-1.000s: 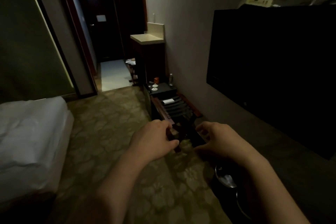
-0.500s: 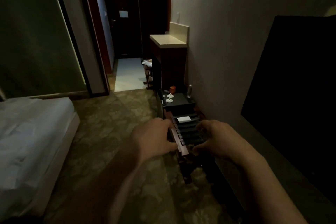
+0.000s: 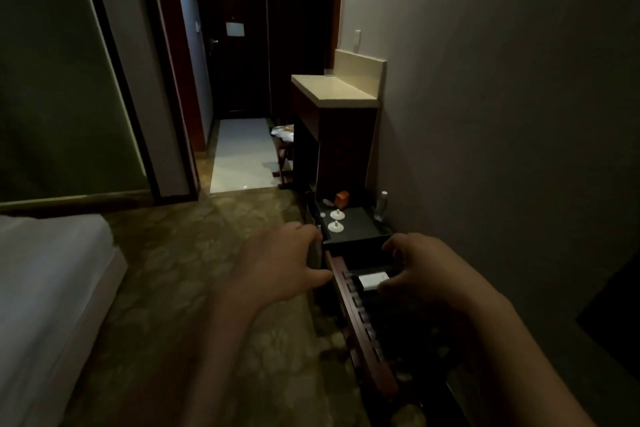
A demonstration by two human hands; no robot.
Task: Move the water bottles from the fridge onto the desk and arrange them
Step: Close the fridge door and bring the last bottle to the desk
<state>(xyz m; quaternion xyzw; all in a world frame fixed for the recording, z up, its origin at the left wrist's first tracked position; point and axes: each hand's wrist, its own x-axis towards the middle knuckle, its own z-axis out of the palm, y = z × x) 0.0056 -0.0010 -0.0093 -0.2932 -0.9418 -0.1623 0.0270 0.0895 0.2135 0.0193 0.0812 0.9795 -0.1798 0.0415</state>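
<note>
Fingers [image 3: 313, 276] of both hands curl loosely, empty. At one o'clock a clear water bottle [image 3: 381, 205] stands by the wall: probably light, slippery; grip mid-body.

A dim hotel room with a patterned olive-brown carpet [image 3: 180, 288]. At left, the corner of a bed with white linen [image 3: 48, 295]. Behind it, a large frosted greenish glass panel [image 3: 52, 80] in a dark frame. Straight ahead, a narrow corridor leads over a pale tiled floor strip [image 3: 242, 152] to a dark entrance door [image 3: 235, 45] bearing a small white notice. Along the plain grey right-hand wall [image 3: 502, 114] stands a dark red-brown wooden cabinet with a cream stone top [image 3: 336, 94]. Nearer, a low black unit [image 3: 356, 229], then a slatted reddish wooden luggage rack [image 3: 360, 333] beside the wall.
</note>
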